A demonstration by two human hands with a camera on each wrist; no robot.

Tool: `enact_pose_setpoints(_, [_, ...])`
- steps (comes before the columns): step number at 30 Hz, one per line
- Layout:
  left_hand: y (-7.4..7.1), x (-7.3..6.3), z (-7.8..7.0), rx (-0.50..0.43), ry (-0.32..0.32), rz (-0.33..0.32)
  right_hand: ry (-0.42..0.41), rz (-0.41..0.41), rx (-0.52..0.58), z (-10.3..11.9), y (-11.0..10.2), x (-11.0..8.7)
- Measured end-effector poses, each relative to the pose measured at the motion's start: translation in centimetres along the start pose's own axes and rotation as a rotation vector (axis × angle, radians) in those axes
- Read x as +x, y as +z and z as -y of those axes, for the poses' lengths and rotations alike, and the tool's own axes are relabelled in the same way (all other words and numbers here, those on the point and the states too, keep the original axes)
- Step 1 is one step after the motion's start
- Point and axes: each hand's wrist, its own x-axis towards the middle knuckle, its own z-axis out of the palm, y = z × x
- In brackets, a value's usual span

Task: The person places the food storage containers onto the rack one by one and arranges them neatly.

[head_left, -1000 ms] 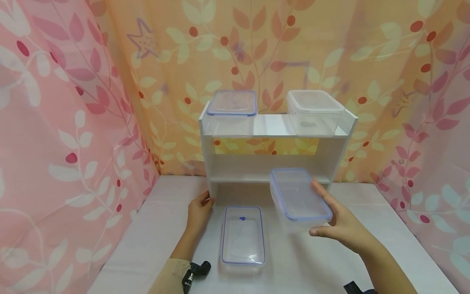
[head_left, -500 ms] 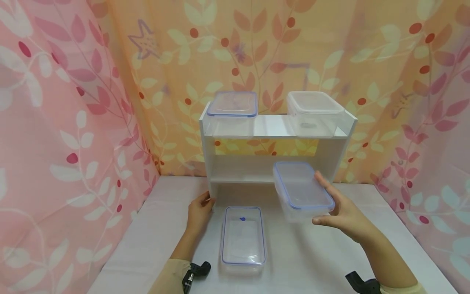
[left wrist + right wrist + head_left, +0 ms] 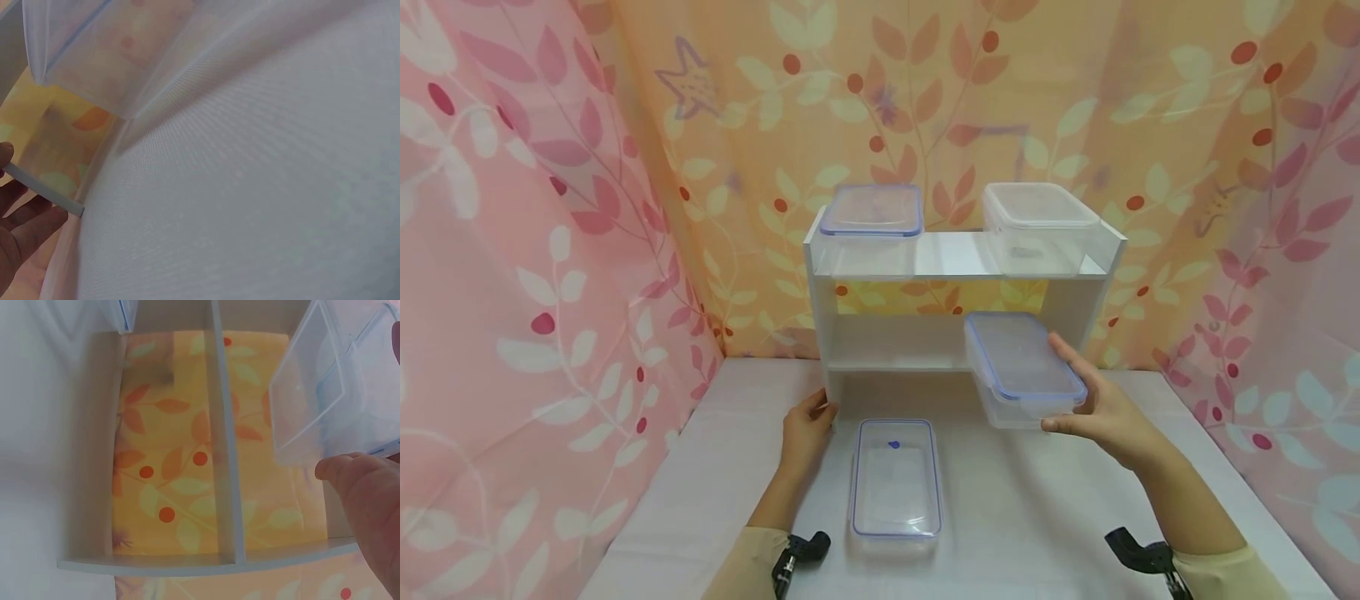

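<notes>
My right hand (image 3: 1116,421) holds a clear food container (image 3: 1026,358) with a blue-edged lid by its right end, the thumb low on its side. The container is raised in front of the right part of the white shelf (image 3: 895,357), overlapping its middle board in the head view. In the right wrist view the same container (image 3: 306,394) appears tilted beside the shelf's board (image 3: 226,437). My left hand (image 3: 807,432) pinches the front edge of the shelf's left side panel; the left wrist view shows thumb and fingers on either side of that panel (image 3: 47,189).
Another blue-rimmed container (image 3: 896,483) lies on the white table (image 3: 700,500) between my arms. On the shelf's top board stand a blue-lidded container (image 3: 872,221) at left and a white-lidded one (image 3: 1041,229) at right. Patterned curtains (image 3: 737,167) enclose the back and sides.
My right hand has raised the container and moved it slightly right, closer to the shelf's middle board. The left hand stays on the side panel.
</notes>
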Motion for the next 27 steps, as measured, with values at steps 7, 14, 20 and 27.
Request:
enact_pose_setpoints(7, [-0.1, 0.1, 0.0, 0.004, -0.005, 0.005, 0.029, -0.009, 0.005, -0.2, -0.6, 1.0])
enact_pose_setpoints(14, [-0.1, 0.0, -0.1, -0.011, -0.004, 0.016, 0.06, -0.026, -0.022, -0.4, -1.3, 2.0])
enact_pose_setpoints(20, [-0.1, 0.0, -0.4, -0.003, -0.009, 0.01, 0.042, -0.042, -0.032, -0.9, -1.8, 2.9])
enact_pose_setpoints(27, [-0.1, 0.0, -0.5, 0.004, -0.011, 0.004, 0.071, -0.084, -0.064, -1.2, -2.6, 3.8])
